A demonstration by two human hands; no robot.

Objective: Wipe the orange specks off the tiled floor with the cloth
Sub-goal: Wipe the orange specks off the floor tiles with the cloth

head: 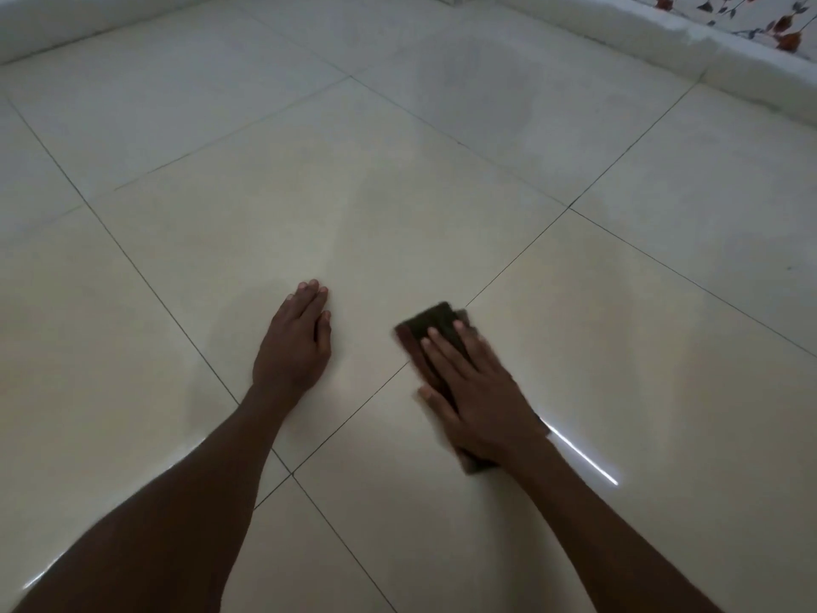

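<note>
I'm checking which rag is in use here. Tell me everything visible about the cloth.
The cloth is dark, brownish-black and looks folded into a flat oblong pad. It lies flat on the pale tiled floor, over a grout line. The right hand presses on it, fingers spread, covering its middle; both ends stick out. Its edges are motion-blurred.

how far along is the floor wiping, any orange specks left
Done: no orange specks show anywhere on the tiled floor; it looks clean, though the light is dim. In hand: the right hand presses the dark cloth flat over a grout line, blurred as if mid-wipe, while the left hand rests flat on the tile. Left: nothing visible; specks under the cloth cannot be ruled out.
</note>
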